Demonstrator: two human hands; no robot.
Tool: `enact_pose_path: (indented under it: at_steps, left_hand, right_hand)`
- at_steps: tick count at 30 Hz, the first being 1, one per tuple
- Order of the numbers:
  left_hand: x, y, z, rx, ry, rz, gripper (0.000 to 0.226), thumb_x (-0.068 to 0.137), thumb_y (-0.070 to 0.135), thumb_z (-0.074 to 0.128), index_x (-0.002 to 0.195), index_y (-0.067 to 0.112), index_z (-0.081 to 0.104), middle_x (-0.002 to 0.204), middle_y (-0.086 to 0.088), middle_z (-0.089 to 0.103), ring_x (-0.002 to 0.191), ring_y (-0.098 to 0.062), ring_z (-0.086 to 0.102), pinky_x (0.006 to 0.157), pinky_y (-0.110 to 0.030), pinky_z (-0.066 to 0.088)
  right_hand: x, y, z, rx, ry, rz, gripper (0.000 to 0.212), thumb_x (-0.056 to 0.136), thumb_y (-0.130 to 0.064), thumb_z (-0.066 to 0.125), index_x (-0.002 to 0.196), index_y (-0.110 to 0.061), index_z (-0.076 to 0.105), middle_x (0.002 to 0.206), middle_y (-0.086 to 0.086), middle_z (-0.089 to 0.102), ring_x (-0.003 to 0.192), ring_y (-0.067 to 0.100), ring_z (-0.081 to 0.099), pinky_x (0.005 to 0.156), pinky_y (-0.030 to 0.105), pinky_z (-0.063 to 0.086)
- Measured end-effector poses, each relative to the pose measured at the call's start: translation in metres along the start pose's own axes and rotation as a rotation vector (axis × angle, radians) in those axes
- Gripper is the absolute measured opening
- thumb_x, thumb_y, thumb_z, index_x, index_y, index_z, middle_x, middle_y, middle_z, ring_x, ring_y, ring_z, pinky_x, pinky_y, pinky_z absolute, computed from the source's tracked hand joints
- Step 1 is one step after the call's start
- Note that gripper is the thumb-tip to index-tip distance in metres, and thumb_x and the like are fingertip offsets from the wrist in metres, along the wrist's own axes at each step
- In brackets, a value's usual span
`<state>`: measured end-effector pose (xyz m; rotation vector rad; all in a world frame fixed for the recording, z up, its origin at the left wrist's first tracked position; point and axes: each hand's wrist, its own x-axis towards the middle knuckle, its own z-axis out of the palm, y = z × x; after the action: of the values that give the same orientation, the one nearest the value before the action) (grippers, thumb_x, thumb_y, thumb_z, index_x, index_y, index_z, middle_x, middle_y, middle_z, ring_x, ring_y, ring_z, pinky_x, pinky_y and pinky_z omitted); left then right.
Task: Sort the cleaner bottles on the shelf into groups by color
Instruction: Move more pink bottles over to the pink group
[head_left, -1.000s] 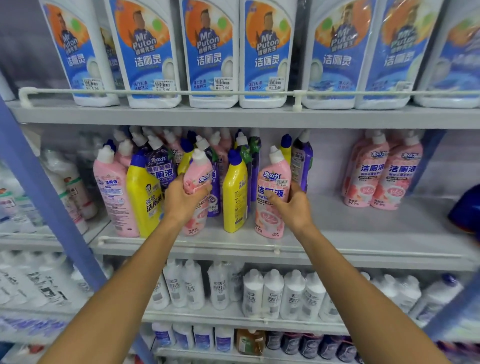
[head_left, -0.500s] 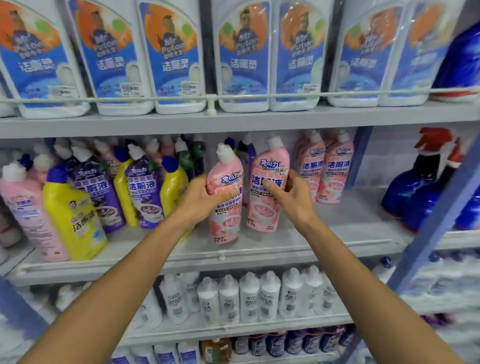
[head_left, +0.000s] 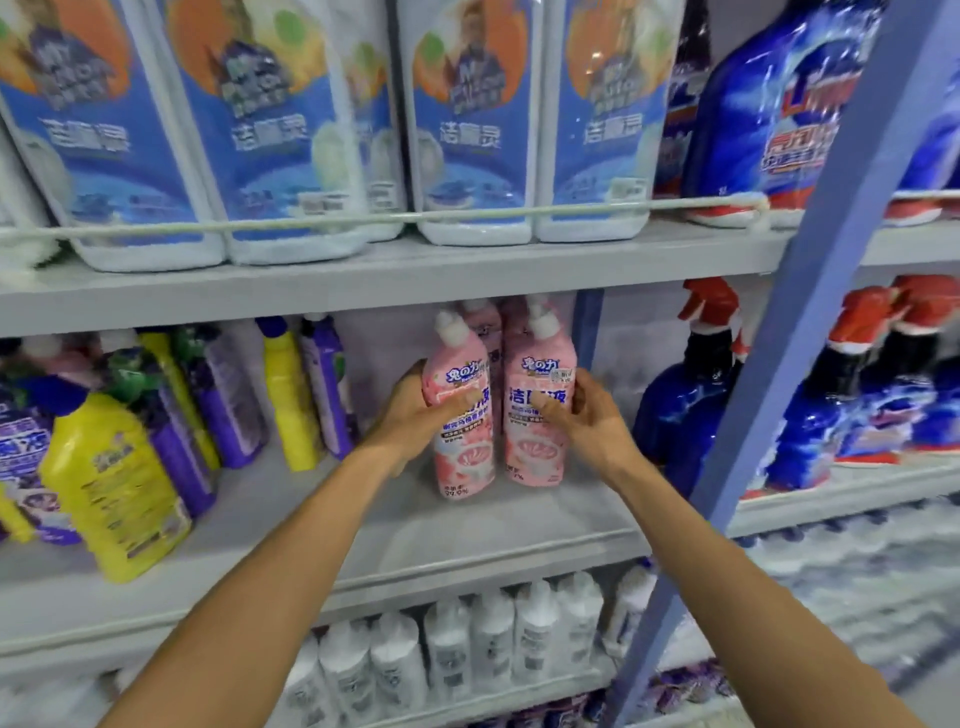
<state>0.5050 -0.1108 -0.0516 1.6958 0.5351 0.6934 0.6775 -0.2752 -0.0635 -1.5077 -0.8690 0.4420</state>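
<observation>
Middle shelf (head_left: 363, 525): left grip (head_left: 415, 415) wraps left pink bottle (head_left: 465, 457); right grip (head_left: 587, 421) wraps right pink bottle (head_left: 535, 452).

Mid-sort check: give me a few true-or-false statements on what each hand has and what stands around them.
1. The left hand grips a pink bottle. True.
2. The right hand holds a yellow bottle. False: it grips a second pink bottle.
3. The two held bottles are side by side, caps up. True.
4. The front yellow bottle stands to the right of the hands. False: it stands to their left.
5. The blue spray bottles have red triggers. True.
</observation>
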Motion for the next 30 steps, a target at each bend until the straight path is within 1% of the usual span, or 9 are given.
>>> enact_pose_path:
  at_steps: [3,6,8,11,16,21,23,26,30]
  left_hand:
    - [0.009,-0.006,0.013,0.018,0.022,0.031,0.052,0.087,0.006,0.08,0.131,0.004,0.053,0.117,-0.009,0.074,0.104,-0.016,0.073,0.086,-0.031,0.062]
    - [0.004,-0.013,0.021,0.074,0.058,-0.002,0.059,0.081,0.005,0.085,0.129,0.012,0.051,0.115,0.003,0.072,0.095,-0.003,0.072,0.077,-0.019,0.058]
    - [-0.005,-0.029,0.027,0.194,0.142,-0.054,0.059,0.078,0.016,0.09,0.123,0.02,0.053,0.114,0.007,0.072,0.098,-0.007,0.071,0.08,-0.025,0.058]
    - [-0.009,-0.049,0.031,0.266,0.258,-0.076,0.049,0.079,0.021,0.089,0.119,0.019,0.06,0.114,0.003,0.074,0.103,-0.019,0.072,0.092,-0.043,0.06]
    - [0.004,-0.054,0.029,0.185,0.209,-0.022,0.05,0.084,0.018,0.085,0.128,0.019,0.06,0.122,0.003,0.074,0.111,-0.019,0.071,0.099,-0.049,0.058]
    - [0.009,-0.06,0.036,0.177,0.215,0.034,0.057,0.09,0.021,0.08,0.14,0.02,0.054,0.128,0.007,0.069,0.117,-0.013,0.065,0.094,-0.026,0.055]
    - [0.011,-0.063,0.039,0.147,0.216,0.053,0.06,0.09,0.02,0.079,0.144,0.02,0.051,0.13,0.007,0.068,0.118,-0.008,0.064,0.088,-0.014,0.052]
    - [0.013,-0.067,0.044,0.123,0.221,0.076,0.063,0.092,0.02,0.077,0.147,0.021,0.047,0.133,0.008,0.068,0.117,-0.001,0.065,0.088,-0.012,0.053]
    - [0.013,-0.069,0.05,0.106,0.242,0.083,0.061,0.095,0.02,0.073,0.149,0.021,0.045,0.129,0.013,0.068,0.113,0.003,0.066,0.089,-0.016,0.055]
  right_hand:
    - [0.011,0.011,-0.009,-0.012,-0.028,-0.003,0.043,0.089,-0.019,0.077,0.127,-0.012,0.058,0.116,0.0,0.074,0.101,0.014,0.074,0.083,0.034,0.064]
    - [0.007,0.023,-0.014,-0.107,-0.027,-0.028,0.044,0.085,-0.022,0.082,0.121,-0.023,0.056,0.107,-0.015,0.072,0.093,-0.004,0.071,0.075,0.019,0.06]
    - [-0.001,0.035,-0.015,-0.218,0.022,-0.082,0.04,0.083,-0.023,0.084,0.112,-0.028,0.057,0.099,-0.023,0.068,0.084,-0.017,0.066,0.071,0.008,0.053]
    - [-0.006,0.044,-0.017,-0.299,0.033,-0.168,0.029,0.084,-0.022,0.082,0.106,-0.02,0.063,0.095,-0.02,0.067,0.079,-0.025,0.061,0.07,0.001,0.048]
    - [0.004,0.04,-0.017,-0.288,-0.007,-0.174,0.034,0.087,-0.036,0.075,0.115,-0.02,0.066,0.103,-0.023,0.069,0.094,-0.01,0.069,0.086,0.018,0.057]
    - [0.016,0.046,-0.016,-0.325,-0.008,-0.149,0.036,0.091,-0.03,0.075,0.123,-0.016,0.065,0.116,-0.003,0.074,0.106,0.014,0.072,0.093,0.038,0.06]
    - [0.02,0.047,-0.014,-0.341,-0.012,-0.14,0.038,0.092,-0.027,0.075,0.125,-0.014,0.065,0.117,-0.003,0.073,0.106,0.015,0.071,0.091,0.034,0.06]
    - [0.025,0.045,-0.014,-0.326,-0.028,-0.08,0.037,0.093,-0.02,0.073,0.128,-0.014,0.063,0.112,-0.01,0.067,0.103,0.009,0.066,0.086,0.018,0.056]
    - [0.028,0.047,-0.014,-0.312,-0.035,-0.07,0.038,0.094,-0.018,0.073,0.13,-0.016,0.062,0.122,-0.002,0.071,0.112,0.017,0.068,0.099,0.041,0.057]
